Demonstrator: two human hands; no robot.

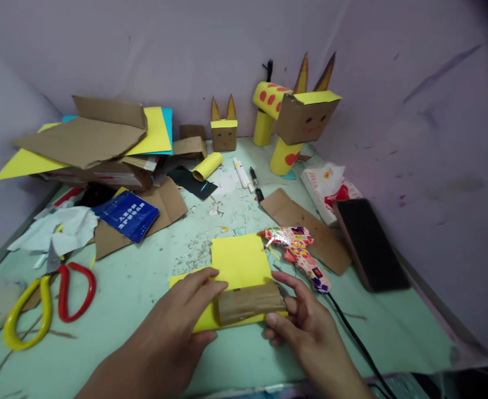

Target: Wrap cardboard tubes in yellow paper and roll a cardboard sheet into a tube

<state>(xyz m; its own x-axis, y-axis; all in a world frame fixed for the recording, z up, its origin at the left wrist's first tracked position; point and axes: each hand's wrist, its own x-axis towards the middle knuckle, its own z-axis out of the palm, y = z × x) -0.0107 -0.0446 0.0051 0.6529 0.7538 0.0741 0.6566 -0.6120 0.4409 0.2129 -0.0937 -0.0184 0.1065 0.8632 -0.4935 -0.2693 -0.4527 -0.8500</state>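
Head camera, and both hands are at the front of the pale green table [139, 302], working around a brown cardboard roll [250, 305] that lies across yellow paper [240, 257]. Here's the left hand [181, 316], reaching in from the left: its fingers stretch over the yellow paper towards the roll's left end, the thumb lower down, with a wide gap between them. Over to the right hand [299, 316], at the roll's right end: index finger extended along the paper's right edge, the other fingers bent, thumb by the roll's lower corner; whether they pinch it, I cannot tell.

Just beyond the right hand lies a flower-patterned glue gun [296, 249], nozzle pointing left near the paper's top corner, black cord running down to the front. A flat cardboard strip [306, 230] is behind it, then a dark phone [370, 244] and a tissue pack [330, 185] on the right. Out left, scissors [55, 288] with one yellow and one red handle lie open, near a crumpled white tissue [56, 224] and a blue packet [129, 216]. And at the back: a stack of cardboard and coloured sheets [90, 136], a yellow tube [208, 166], a small eared box face [224, 136] and a larger eared figure [306, 119], standing on yellow tube legs.
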